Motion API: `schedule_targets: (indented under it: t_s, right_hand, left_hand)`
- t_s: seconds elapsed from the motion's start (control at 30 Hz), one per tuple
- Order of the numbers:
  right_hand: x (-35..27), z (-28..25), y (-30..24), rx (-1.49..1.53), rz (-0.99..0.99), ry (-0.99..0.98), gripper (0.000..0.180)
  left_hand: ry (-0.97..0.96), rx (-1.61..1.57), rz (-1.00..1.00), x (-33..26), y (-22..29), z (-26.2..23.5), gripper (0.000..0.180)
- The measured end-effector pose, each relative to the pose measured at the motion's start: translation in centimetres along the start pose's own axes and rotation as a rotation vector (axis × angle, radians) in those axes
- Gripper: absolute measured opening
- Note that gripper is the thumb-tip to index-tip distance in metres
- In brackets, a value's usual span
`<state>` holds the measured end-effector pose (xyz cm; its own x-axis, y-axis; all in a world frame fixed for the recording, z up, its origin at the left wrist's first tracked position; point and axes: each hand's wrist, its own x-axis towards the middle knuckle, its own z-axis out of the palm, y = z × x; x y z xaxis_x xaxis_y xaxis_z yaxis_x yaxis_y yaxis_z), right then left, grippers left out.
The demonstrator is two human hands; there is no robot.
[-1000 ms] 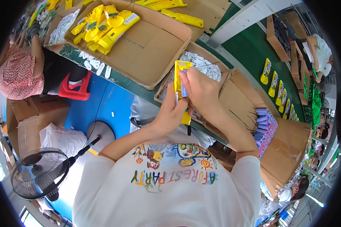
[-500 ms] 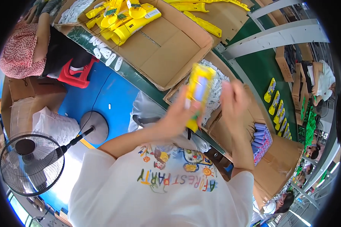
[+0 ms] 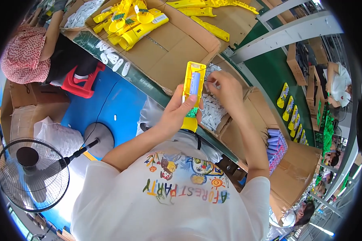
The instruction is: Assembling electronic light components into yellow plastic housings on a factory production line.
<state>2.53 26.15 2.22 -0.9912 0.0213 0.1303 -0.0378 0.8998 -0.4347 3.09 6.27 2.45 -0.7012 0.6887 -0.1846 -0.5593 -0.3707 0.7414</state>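
Note:
My left hand (image 3: 180,107) is closed around a long yellow plastic housing (image 3: 190,70), held upright over the table's near edge. Inside the housing lie a purple cylindrical battery (image 3: 194,83) and, lower down, a green circuit board (image 3: 192,113). Just to its right, my right hand (image 3: 228,90) has thumb and fingers pinched together; whatever is between them is too small to make out. Beneath the right hand is a carton of small white parts (image 3: 215,114).
A large carton (image 3: 177,52) holds yellow housings (image 3: 142,30) at its far left. Several white oval pieces (image 3: 116,63) line the table edge. Purple batteries (image 3: 272,140) stand in a box to the right. A row of yellow housings (image 3: 288,108) lies beyond. A fan (image 3: 33,172) stands at left.
The yellow housing has moved slightly left and turned more upright, its open inside now plainly visible. My right hand has shifted left toward it, with its fingers coming together in a pinch.

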Motion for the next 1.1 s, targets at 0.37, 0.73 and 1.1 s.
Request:
schedule_targets:
  t_s: [0.37,0.73,1.1]
  right_hand:
    - [-0.1,0.7,1.9,-0.216,0.045,-0.110,0.012]
    - [-0.8,-4.9,-2.7,0.751,0.303,-0.139,0.017]
    - [-1.8,-11.3,15.9,0.314,0.085,0.369,0.025]
  left_hand:
    - [-0.001,0.079,0.040,0.0,-0.4,-0.5,0.039]
    - [-0.125,0.395,-0.062,0.2,-0.2,0.6,0.041]
    - [-0.172,0.663,0.270,5.9,3.8,-2.1,0.033]
